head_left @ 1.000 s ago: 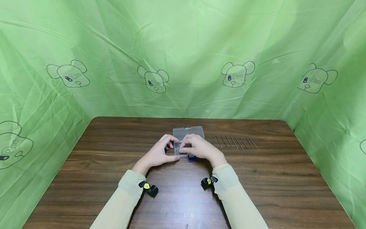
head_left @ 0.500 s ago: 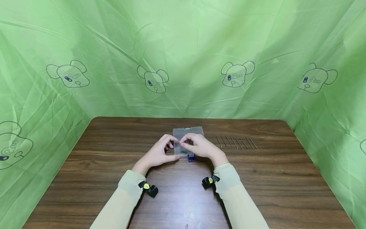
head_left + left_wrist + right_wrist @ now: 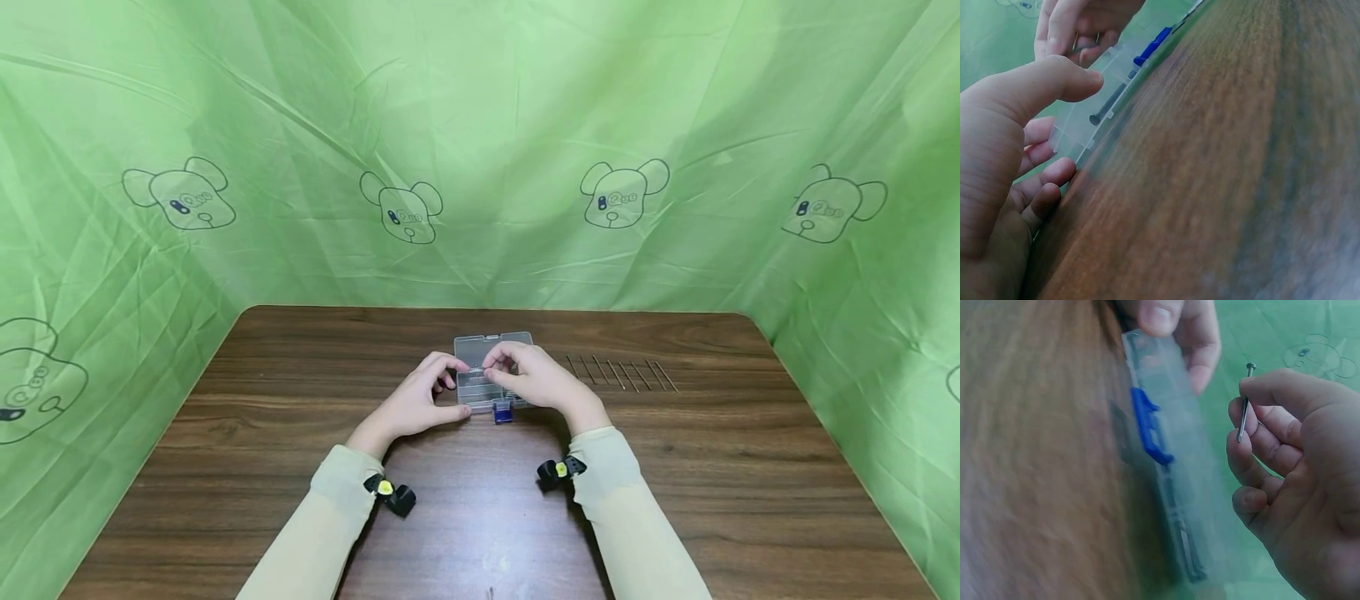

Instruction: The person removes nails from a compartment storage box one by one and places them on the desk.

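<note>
A clear plastic box (image 3: 474, 398) with compartments lies on the table, its lid (image 3: 472, 346) flipped back and a blue latch (image 3: 502, 413) hanging at the front. My left hand (image 3: 416, 402) holds the box by its left end, thumb at the front corner and index finger at the rear. My right hand (image 3: 536, 377) pinches a steel nail (image 3: 1245, 409) between thumb and fingers above the box, head up and point down in the right wrist view. Through the front wall another nail (image 3: 1107, 106) shows inside the box in the left wrist view.
To the right of the box, several nails (image 3: 617, 375) lie slanted in a row on the dark wooden table (image 3: 300, 350). A green curtain (image 3: 495, 100) with printed bear heads hangs behind the table and at both sides.
My right hand has risen from low inside the box and shifted a little right, with the nail between its fingers. My left hand has stayed at the box's left end.
</note>
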{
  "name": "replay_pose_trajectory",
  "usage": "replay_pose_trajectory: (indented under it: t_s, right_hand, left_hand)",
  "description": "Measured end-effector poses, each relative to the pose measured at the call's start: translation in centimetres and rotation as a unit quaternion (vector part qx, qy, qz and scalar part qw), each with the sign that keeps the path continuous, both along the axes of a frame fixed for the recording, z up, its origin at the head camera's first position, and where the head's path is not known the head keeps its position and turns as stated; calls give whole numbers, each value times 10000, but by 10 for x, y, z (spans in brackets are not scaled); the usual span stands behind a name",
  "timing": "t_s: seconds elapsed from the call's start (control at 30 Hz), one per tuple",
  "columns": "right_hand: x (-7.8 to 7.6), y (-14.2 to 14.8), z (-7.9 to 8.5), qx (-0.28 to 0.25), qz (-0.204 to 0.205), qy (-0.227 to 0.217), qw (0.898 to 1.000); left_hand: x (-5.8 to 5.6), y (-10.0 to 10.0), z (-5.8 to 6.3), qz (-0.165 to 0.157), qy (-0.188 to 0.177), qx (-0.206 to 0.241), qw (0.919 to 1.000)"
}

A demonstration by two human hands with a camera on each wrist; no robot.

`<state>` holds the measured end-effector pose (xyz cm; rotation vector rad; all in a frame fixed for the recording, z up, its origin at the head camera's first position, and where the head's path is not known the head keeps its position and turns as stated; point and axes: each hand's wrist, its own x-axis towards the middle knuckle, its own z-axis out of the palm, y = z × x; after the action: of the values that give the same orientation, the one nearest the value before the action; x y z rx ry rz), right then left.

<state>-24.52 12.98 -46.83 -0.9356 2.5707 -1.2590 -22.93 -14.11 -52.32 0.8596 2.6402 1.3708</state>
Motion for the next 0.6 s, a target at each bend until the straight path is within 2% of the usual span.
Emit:
replay_pose_trajectory:
  t_s: [0.17,0.33,0.47,0.6]
  right_hand:
    - [6,17,14,-77,-394,387,9984]
    - [15,41,24,-164,-893,893,9919]
    - [25,61,27,-85,-1427,907,9856]
    - [37,79,24,66,-1731,689,9825]
  left_hand:
    - [1,0,2,-12,-31,4,10000]
    - [1,0,1,15,-29,23,10000]
    - [1,0,1,11,-24,-22,10000]
    - [1,0,1,12,-2,-78,10000]
